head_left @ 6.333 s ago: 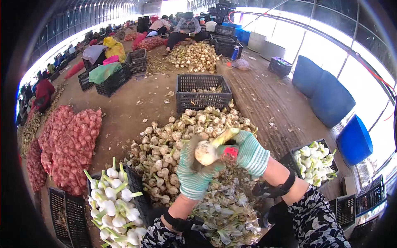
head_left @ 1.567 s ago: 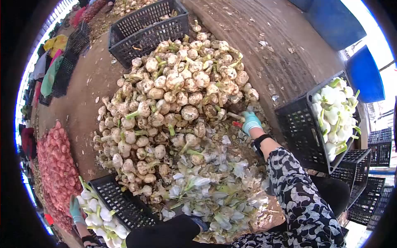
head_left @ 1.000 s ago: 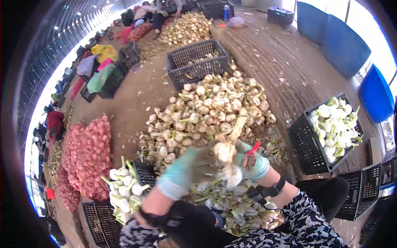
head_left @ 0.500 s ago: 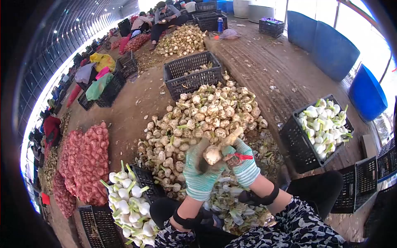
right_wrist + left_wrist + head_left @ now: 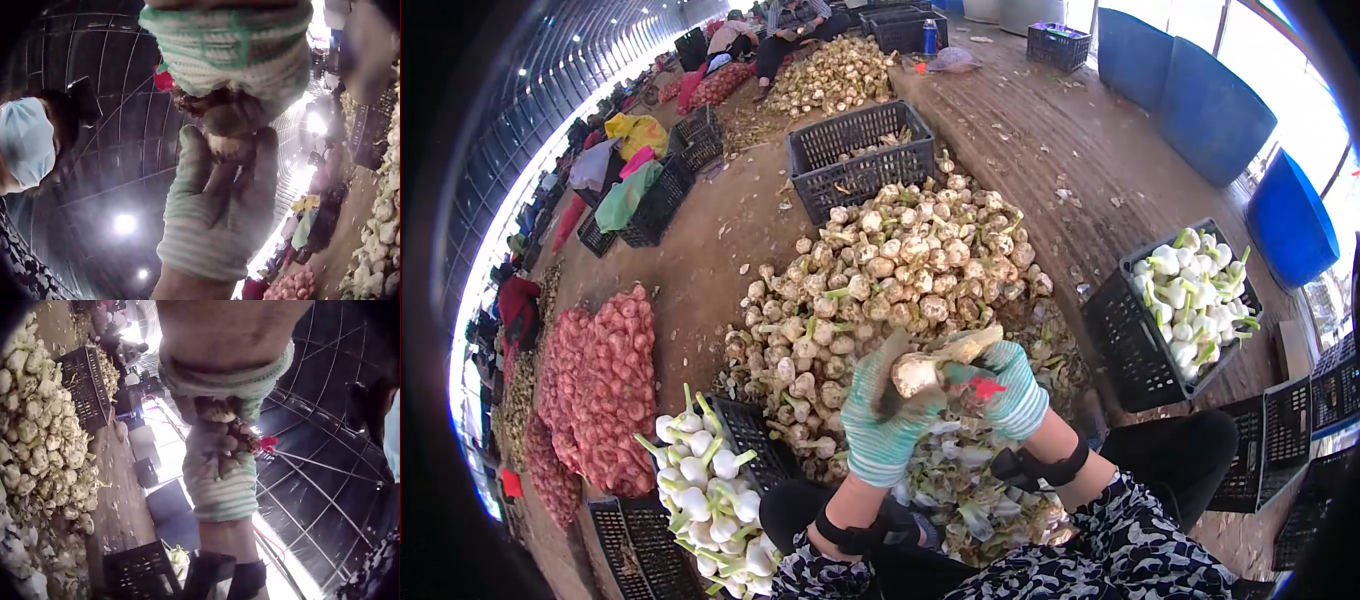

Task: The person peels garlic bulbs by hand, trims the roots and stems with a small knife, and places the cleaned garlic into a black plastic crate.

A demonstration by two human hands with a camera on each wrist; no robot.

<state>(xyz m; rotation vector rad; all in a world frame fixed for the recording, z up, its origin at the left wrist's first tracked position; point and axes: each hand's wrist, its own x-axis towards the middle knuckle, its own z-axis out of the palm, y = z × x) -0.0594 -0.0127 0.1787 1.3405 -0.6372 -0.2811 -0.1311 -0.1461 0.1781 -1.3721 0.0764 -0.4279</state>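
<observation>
In the head view my gloved left hand cups a garlic bulb, whose thick dry stalk points right. My gloved right hand meets the bulb from the right, its fingers curled round a small tool with a red end; the rest of that tool is hidden in the hand. Both wrist views show the two hands facing each other around the bulb. Beneath them lies a heap of soil-stained garlic, with loose peelings nearer the body.
Crates of cleaned white garlic stand at left and right. A black crate stands behind the heap. Red net sacks lie at left, blue barrels at right. People sit farther back.
Earlier the right hand reached into the heap while the left was at the left crate. Both hands then came together over the heap with a garlic bulb; its stalk has tipped from upright to the right.
</observation>
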